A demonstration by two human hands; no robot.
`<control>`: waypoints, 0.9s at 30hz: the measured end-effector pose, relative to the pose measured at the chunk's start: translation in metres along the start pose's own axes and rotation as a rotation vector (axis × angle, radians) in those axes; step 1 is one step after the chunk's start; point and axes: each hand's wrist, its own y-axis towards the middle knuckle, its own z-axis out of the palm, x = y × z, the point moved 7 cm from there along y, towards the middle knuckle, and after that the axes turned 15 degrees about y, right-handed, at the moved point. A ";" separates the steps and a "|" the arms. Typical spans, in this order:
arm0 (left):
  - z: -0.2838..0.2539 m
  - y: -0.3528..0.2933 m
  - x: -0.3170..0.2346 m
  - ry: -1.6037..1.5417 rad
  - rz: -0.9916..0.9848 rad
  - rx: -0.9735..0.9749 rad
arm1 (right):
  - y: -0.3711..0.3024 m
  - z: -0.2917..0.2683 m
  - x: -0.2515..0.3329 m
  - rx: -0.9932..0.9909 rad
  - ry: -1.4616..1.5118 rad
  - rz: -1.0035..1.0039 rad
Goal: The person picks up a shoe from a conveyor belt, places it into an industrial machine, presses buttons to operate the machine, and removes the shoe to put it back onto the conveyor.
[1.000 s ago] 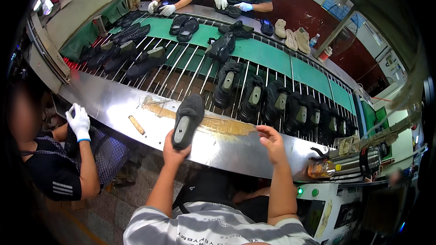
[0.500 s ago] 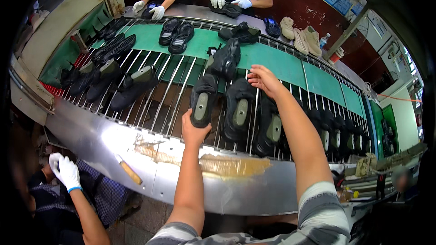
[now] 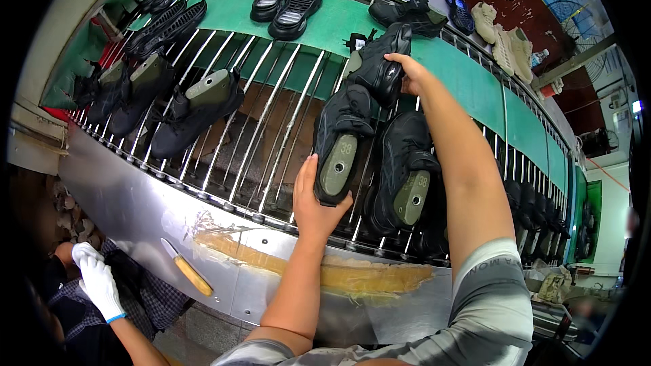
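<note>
My left hand is closed round the heel end of a black shoe, which has an olive-green shoe last inside it. This shoe lies on a rack of metal rollers, its toe pointing away from me. Just beyond it, a second black shoe sits tilted at the green belt's near edge. My right hand grips that one from its right side, thumb on top and the other fingers partly hidden. Immediately right of the left-hand shoe stands another lasted black shoe.
Several lasted shoes stand on the rollers at left, more at far right. Black soles lie on the green belt. A wooden-handled knife rests on the metal ledge. A co-worker's white-gloved hand is at lower left.
My right hand, open in the air before, has taken hold of the farther shoe. My left hand stays on the nearer shoe's heel. The view has moved closer to the rollers.
</note>
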 end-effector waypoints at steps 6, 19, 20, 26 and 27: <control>0.006 -0.007 -0.008 0.018 0.021 0.006 | 0.000 -0.064 0.032 -0.095 0.335 -0.319; 0.000 -0.026 -0.020 -0.017 0.081 -0.012 | -0.578 -0.221 -0.124 0.104 0.938 -0.702; 0.005 -0.038 -0.029 0.006 0.177 -0.067 | -0.633 -0.241 -0.156 0.069 1.003 -0.757; -0.001 -0.187 -0.075 -0.082 0.191 -0.274 | -0.851 -0.371 -0.344 0.044 1.206 -1.179; 0.015 -0.209 -0.065 -0.281 0.091 0.000 | -0.864 -0.401 -0.372 -0.168 1.207 -1.231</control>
